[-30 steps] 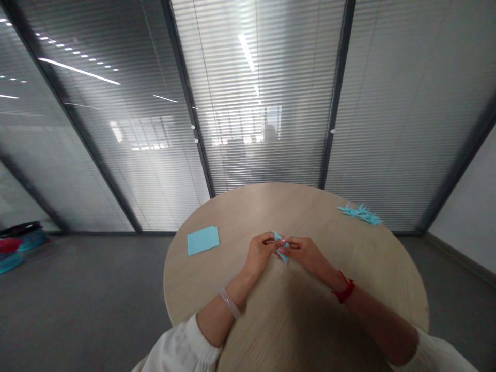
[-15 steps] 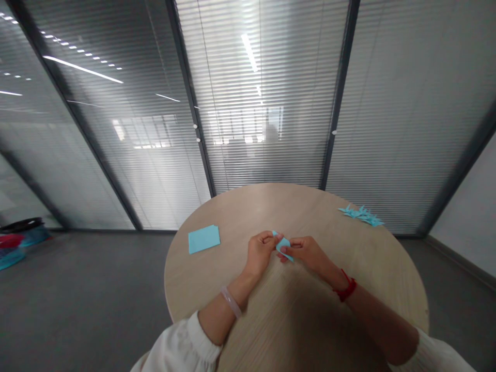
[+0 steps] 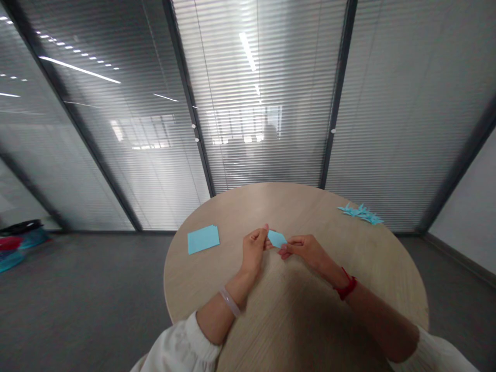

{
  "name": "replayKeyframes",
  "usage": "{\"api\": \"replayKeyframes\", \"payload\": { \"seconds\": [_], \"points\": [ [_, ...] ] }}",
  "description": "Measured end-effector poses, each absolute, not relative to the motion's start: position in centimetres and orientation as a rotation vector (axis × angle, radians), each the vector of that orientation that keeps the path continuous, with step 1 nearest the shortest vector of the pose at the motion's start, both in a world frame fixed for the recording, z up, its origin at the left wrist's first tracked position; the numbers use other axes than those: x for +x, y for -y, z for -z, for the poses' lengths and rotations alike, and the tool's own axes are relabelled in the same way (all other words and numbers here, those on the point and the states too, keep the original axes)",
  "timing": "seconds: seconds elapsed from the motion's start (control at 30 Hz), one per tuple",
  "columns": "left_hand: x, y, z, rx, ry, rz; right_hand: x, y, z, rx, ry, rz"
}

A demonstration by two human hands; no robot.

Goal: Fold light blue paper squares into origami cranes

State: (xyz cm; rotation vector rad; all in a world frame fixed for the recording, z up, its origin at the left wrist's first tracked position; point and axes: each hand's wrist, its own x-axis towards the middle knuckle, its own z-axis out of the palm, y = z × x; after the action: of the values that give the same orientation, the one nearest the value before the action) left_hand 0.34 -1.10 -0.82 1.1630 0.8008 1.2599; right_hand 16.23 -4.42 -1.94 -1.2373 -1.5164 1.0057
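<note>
The **left hand** (image 3: 253,250) and **right hand** (image 3: 305,250) are raised together just above the middle of the table, near the bottom centre of the frame. Between them is a small **folded piece of light-blue paper** (image 3: 277,238), roughly diamond-shaped. The left hand's fingers are curled and closed on its left tip, with one fingertip pointing up, while the **right fingertips** (image 3: 284,251) pinch its lower right corner. Both grips are nearly closed, just wide enough for the thin paper, though the exact finger contact is hard to make out.

The paper is held just above the **round pale-wood table** (image 3: 360,268). To the left, well apart from the hands, lies a **neat stack of square blue paper** (image 3: 203,239). Near the upper right edge of the table is a **small cluster of folded blue paper pieces** (image 3: 360,213), their points sticking out in several directions.

A **pale bangle** (image 3: 230,301) circles the left wrist, and a **red cord bracelet** (image 3: 346,287) sits on the right — both just above **white cuffed sleeves** (image 3: 182,346). Beyond the table stand **glass partitions with slatted blinds** (image 3: 263,103), and **colourful bags** (image 3: 19,235) sit on the grey floor at far left.
</note>
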Motion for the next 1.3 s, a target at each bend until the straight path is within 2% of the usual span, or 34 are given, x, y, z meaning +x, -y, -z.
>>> {"api": "replayKeyframes", "payload": {
  "seconds": [0.53,0.9,1.13,1.3],
  "points": [
    [0.2,0.8,1.0,1.062,-0.822,-1.279,17.2,3.6,2.7,-1.202,1.297,-0.769],
    [0.1,0.9,1.0,1.154,-0.769,-1.104,17.3,3.6,2.7,-1.32,1.475,-0.533],
    [-0.1,0.7,1.4,1.142,-0.76,-1.084,16.6,4.4,2.5,-1.078,1.714,-0.083],
    [0.0,0.7,1.6,1.131,-0.724,-1.014,16.3,4.6,2.6,-1.087,1.874,0.023]
  ]
}}
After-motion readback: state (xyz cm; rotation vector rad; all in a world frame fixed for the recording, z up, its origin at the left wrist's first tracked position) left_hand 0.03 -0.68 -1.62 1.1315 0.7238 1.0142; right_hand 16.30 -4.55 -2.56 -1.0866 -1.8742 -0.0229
